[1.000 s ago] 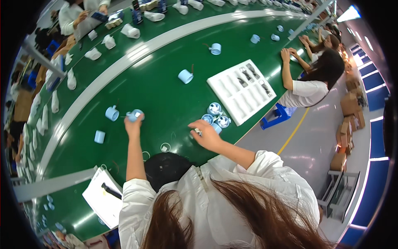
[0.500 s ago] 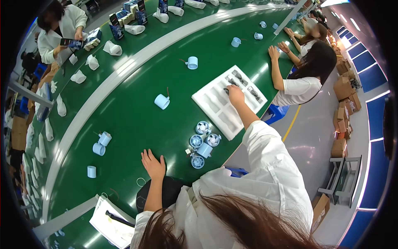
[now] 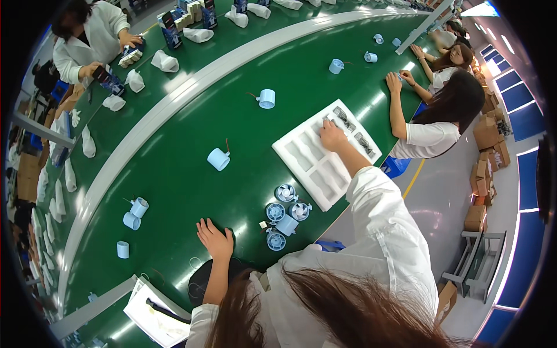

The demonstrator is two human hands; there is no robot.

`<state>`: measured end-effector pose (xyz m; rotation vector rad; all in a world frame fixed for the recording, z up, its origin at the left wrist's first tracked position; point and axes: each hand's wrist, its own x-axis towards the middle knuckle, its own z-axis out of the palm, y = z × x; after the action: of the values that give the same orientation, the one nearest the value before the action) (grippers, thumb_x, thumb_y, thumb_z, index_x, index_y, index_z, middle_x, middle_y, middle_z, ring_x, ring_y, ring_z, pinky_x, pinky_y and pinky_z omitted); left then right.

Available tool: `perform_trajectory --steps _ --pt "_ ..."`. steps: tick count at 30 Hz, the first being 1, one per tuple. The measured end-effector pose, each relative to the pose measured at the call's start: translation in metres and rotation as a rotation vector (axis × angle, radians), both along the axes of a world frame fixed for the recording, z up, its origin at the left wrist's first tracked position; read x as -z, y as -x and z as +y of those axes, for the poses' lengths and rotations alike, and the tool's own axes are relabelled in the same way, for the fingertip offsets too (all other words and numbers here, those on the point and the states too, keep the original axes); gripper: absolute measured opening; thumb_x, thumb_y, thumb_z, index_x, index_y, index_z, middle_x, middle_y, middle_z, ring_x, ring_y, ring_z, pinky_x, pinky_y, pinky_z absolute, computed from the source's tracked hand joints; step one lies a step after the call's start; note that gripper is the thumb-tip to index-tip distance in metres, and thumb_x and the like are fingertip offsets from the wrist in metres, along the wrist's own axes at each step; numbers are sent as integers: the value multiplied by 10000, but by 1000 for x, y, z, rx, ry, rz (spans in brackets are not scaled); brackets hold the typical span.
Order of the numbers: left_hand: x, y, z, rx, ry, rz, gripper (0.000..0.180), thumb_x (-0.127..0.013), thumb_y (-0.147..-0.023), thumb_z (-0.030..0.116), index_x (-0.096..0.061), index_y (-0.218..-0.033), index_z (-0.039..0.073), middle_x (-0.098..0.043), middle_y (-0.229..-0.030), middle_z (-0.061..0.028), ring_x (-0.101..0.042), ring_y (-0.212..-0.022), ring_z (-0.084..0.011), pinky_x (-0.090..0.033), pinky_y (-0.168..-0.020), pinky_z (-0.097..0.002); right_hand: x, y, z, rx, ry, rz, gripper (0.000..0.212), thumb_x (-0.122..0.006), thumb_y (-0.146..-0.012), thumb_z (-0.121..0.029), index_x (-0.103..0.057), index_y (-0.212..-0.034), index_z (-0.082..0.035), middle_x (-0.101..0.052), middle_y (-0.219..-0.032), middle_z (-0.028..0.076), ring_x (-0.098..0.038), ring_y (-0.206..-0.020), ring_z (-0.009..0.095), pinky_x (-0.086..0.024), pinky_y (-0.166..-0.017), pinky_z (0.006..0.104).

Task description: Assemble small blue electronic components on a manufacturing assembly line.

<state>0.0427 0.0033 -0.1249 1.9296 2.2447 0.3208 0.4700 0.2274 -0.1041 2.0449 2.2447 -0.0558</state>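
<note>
**Right hand [image 3: 333,138] at dark parts [image 3: 364,142] in a white tray [image 3: 295,176]**

The parts lie in compartments along the tray's right edge; they look light and flexible, best pinched mid-length. The right fingertips dip in by the far edge; whether they grip one, I cannot tell. The left hand [image 3: 216,240] rests palm-down, fingers apart, toward the green table's [image 3: 174,156] near edge.

A white moulded tray [image 3: 318,167] lies flat, set aslant at the table's edge, its long hollows bare on the near side; dark, bundled pieces [image 3: 364,142] sit in its far hollows, and the right hand [image 3: 332,137] reaches in beside them, its grip unclear; pale blue fan housings [image 3: 286,225] cluster near the tray, most showing their round faces, one on its side; the left hand [image 3: 217,240] lies spread, apart from them.
</note>
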Motion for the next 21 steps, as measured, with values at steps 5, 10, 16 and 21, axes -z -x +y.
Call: perform_trajectory --steps 5,10,16,21 --pt "-2 6 0 79 -8 -78 638 -590 -762 236 -312 -1262 -47 -271 -1331 -229 -201 -1272 -388 -184 -1039 -489 -23 -31 -2 61 -90 248 255 -427 -784 -168 -568 -728 38 -564 -735 192 -560 -730 342 -455 -738 398" --pt "-20 12 3 -6 64 -230 556 -636 -751 220 -409 -1201 -16 -330 -1287 -229 -300 -1217 -380 -287 -991 -458 -66 -23 -25 76 -48 579 208 -440 -763 -147 -591 -751 -5 -606 -752 182 -583 -715 316 -475 -660 369" --pt "-154 -60 35 405 -192 -846 500 -690 -732 197 -473 -1146 18 -435 -1206 -199 -449 -1115 -321 -390 -902 -377 -155 117 -122 166 489 1425 314 -453 -861 -268 -552 -797 23 -563 -783 79 -558 -721 147 -449 -652 276" --pt "-190 -70 0 380 405 -1479 371 -598 -811 148 -469 -1117 -18 -587 -894 -79 -600 -767 -171 -512 -657 -280 -185 205 -195 -184 305 1324 401 -460 -902 -321 -569 -780 45 -515 -717 46 -500 -694 132 -412 -627 290"
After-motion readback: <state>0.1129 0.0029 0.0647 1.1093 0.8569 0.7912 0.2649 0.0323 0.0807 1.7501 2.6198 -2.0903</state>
